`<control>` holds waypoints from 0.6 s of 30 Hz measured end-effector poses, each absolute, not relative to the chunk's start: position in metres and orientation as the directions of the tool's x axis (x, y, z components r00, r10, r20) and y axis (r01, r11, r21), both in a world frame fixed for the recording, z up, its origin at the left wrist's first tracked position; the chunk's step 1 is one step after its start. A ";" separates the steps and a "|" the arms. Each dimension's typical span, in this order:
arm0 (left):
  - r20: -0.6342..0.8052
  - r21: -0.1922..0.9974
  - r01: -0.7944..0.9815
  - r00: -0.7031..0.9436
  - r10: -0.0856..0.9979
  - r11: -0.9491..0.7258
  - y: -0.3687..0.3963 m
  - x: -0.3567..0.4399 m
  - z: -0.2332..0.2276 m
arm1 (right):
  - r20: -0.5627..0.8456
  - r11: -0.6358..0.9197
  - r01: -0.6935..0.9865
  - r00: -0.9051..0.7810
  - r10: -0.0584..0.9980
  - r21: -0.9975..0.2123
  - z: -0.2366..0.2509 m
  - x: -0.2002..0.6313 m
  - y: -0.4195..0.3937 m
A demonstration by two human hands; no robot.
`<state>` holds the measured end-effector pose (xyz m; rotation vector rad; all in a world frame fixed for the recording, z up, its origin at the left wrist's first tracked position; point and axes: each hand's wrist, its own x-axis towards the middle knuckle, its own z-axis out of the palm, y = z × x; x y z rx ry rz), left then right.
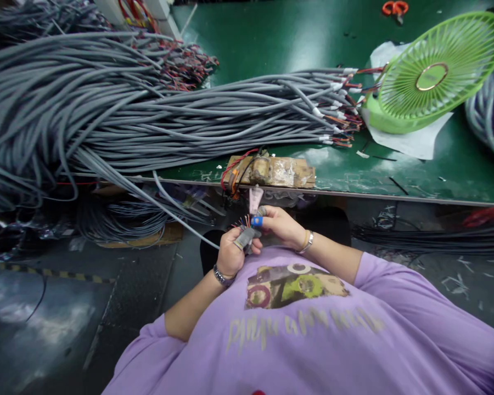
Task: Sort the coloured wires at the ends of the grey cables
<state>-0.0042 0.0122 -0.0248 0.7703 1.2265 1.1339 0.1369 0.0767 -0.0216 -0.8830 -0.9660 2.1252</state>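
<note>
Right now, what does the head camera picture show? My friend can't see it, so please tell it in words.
A person in a purple shirt holds the end of a gray cable with both hands, the left hand gripping it and the right hand at its colored wires. A big pile of gray cables and a green fan lie on the green table ahead.

- The purple cotton T-shirt (313, 340) has pale yellow letters under a colourful picture, but they are too blurry to read.
- No other words or numbers show.
</note>
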 end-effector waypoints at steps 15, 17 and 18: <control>-0.221 0.975 -0.045 -0.136 0.966 0.217 0.008 -0.004 -0.026 | -0.272 -0.413 -0.091 -0.624 0.733 -0.906 -0.012 0.133 0.076; -0.212 0.977 -0.032 -0.129 0.969 0.210 0.008 -0.003 -0.026 | -0.289 -0.413 -0.063 -0.618 0.731 -0.909 -0.012 0.134 0.077; -0.214 0.977 -0.034 -0.128 0.968 0.211 0.007 -0.003 -0.027 | -0.297 -0.411 -0.052 -0.612 0.733 -0.910 -0.013 0.135 0.077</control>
